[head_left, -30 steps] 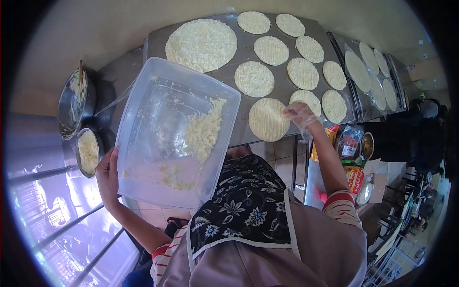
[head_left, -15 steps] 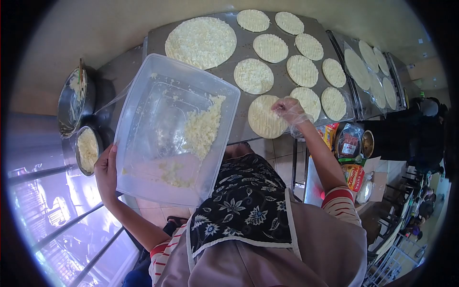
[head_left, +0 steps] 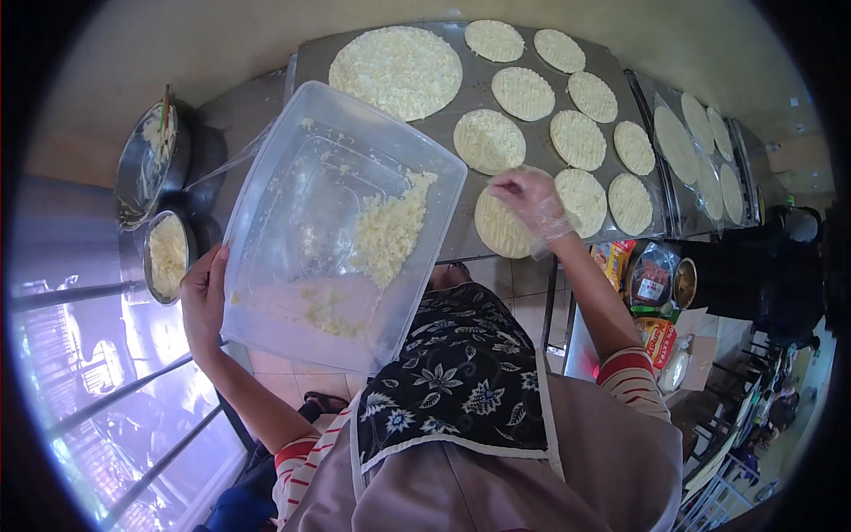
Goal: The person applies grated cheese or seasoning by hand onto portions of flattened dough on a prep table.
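Note:
My left hand [head_left: 206, 297] grips the side edge of a clear plastic container [head_left: 306, 257], tilted in front of the apron. Grated pale cheese [head_left: 390, 226] lies along its right side, with a smaller patch lower down. My right hand [head_left: 527, 197], in a thin clear glove, has its fingers pinched above the upper part of a round cream-coated base [head_left: 502, 229]; what the fingertips hold is too small to make out. Just above, another round [head_left: 489, 142] bears grated topping. A much larger topped round [head_left: 396, 73] sits at the upper left of the metal tray [head_left: 456, 99].
On the left stand a dark pan [head_left: 142, 173] with a utensil and a bowl of grated cheese [head_left: 168, 257]. Further rounds lie on a second tray [head_left: 651, 96] at right. Below it are packets [head_left: 656, 341] and a cardboard box [head_left: 700, 350]. People show at far right.
My right hand has risen slightly over the same round. The trays and pans appear shifted a little to the right in view. My left hand keeps its hold on the container.

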Motion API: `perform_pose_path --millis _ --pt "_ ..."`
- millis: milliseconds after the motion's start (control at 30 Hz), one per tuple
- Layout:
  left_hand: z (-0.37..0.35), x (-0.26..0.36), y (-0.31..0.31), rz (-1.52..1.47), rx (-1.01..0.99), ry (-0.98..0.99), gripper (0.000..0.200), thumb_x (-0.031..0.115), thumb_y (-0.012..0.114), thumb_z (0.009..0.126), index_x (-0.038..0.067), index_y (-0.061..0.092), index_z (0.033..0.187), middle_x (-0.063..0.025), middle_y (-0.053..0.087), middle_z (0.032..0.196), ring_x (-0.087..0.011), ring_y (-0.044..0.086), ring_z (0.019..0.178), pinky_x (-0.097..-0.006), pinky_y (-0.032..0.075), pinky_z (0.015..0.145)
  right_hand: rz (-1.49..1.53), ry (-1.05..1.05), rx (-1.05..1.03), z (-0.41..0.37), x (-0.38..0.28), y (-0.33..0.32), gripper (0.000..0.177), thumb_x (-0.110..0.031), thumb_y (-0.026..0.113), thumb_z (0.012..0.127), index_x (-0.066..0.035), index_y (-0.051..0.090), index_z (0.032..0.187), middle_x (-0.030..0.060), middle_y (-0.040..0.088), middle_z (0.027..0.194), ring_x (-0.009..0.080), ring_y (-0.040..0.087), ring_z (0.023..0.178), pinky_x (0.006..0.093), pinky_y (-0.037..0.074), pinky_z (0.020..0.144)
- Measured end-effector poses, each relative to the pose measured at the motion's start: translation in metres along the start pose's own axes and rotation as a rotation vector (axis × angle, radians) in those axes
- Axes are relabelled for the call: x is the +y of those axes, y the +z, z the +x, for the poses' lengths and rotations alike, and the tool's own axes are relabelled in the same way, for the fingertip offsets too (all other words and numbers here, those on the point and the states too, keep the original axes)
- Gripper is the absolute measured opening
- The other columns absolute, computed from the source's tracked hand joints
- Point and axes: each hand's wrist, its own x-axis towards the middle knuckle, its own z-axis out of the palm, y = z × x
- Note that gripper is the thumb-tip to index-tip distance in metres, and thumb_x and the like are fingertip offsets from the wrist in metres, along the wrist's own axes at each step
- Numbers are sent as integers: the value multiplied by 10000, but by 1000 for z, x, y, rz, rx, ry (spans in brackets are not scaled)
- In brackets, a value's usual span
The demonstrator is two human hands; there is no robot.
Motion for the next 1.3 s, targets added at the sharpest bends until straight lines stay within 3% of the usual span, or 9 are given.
perform_pose_path --millis 167,300,400,633,833,900,1000,1233,1300 --pt "-2 5 0 33 14 -37 349 277 558 918 -37 621 1057 -98 642 796 -94 507 737 -247 438 700 83 -410 -70 35 -43 84 191 -100 672 756 -58 649 940 108 638 882 249 625 779 339 512 706" --pt "-6 7 -1 49 5 -20 345 274 547 923 -34 621 1060 -106 643 804 -99 517 741 -250 440 711 -180 -110 -509 62 -74 151 133 -117 608 755 -20 609 846 162 593 810 318 611 758 412 491 670" --pt "-6 1 -2 44 15 15 347 279 540 927 -28 624 1064 -111 645 808 -105 532 747 -251 441 718 -123 -407 -329 59 -66 187 153 -123 579 704 1 633 776 203 628 774 340 636 733 407 523 669" --pt "-8 -5 0 61 30 4 363 295 545 924 -25 629 1073 -114 659 828 -106 545 750 -253 446 712 -24 -254 -346 49 -65 190 122 -101 572 683 -30 650 745 179 636 717 349 638 698 423 519 631" --pt "-8 -6 -1 63 15 -48 366 301 546 924 -21 629 1078 -104 651 800 -104 531 728 -250 444 693 148 -272 -226 59 -74 128 85 -95 607 770 -52 673 802 132 665 773 257 655 714 359 527 658" --pt "-8 -4 -1 68 17 -35 364 298 545 924 -22 629 1077 -101 648 795 -103 528 725 -250 443 691 918 265 -508 59 -86 89 188 -130 653 813 -30 639 972 66 637 880 156 623 819 276 507 737" --pt "-7 -6 0 68 17 -22 364 296 544 924 -24 627 1076 -98 645 790 -102 526 725 -249 441 693 1326 462 -568 49 -87 51 286 -184 629 860 1 601 1076 40 611 905 143 597 856 260 491 740" --pt "-9 -7 -1 21 12 -36 374 307 545 922 -21 622 1082 -106 644 799 -103 531 738 -249 440 714 1242 425 -513 22 -5 -5 316 -153 621 863 35 573 1112 57 606 906 142 587 845 257 477 756" --pt "-7 -12 -1 32 10 -46 373 307 545 922 -20 622 1084 -108 644 801 -104 532 737 -250 441 711 762 480 -465 15 11 -14 255 -172 641 837 16 646 1008 59 633 831 130 601 756 263 493 700"
